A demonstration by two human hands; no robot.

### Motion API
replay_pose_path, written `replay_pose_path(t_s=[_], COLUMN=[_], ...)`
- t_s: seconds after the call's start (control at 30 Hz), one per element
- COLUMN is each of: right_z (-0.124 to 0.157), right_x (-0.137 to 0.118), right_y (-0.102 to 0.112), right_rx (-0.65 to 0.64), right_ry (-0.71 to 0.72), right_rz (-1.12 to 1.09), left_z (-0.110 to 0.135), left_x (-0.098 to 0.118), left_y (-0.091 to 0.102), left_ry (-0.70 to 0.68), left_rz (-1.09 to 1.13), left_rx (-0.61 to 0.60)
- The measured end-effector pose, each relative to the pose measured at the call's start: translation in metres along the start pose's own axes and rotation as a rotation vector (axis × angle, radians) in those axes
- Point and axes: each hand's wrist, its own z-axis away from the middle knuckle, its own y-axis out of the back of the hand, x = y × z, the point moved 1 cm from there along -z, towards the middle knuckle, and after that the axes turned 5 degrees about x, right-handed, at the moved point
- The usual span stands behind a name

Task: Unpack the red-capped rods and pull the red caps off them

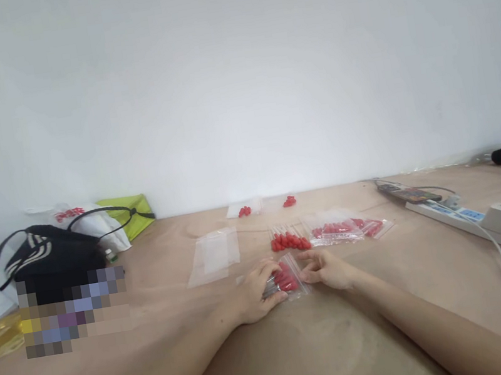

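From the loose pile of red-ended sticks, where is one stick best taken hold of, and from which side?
The sticks lie with thicker red ends nearer the camera and thin pale shafts toward the wall, so a red end, taken from the near side, probably suits best.

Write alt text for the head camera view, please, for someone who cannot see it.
A person's left grip holds a clear bag of red-ended rods on a brown tabletop, the right grip at its right edge. Beyond lie loose rods, filled bags to their right and flat bags to their left.
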Motion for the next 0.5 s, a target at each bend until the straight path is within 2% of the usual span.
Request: replay_pose_path(t_s=[0.07,0.17,0.33,0.5], right_z=[0.003,0.001,-0.002,0.0], right_x=[0.0,0.004,0.012,0.014], right_y=[-0.002,-0.006,-0.011,-0.012], right_rx=[0.021,0.135,0.229,0.228], right_ry=[-0.023,-0.012,0.039,0.069], right_rz=[0.013,0.079,0.141,0.128], left_z=[-0.003,-0.008,-0.018,-0.032], left_x=[-0.005,-0.009,-0.009,-0.002], left_y=[0.004,0.009,0.004,-0.007], left_ry=[-0.015,-0.064,-0.021,-0.197], left_rz=[0.017,0.033,-0.024,-0.18], left_rx=[-0.05,-0.087,0.008,0.044])
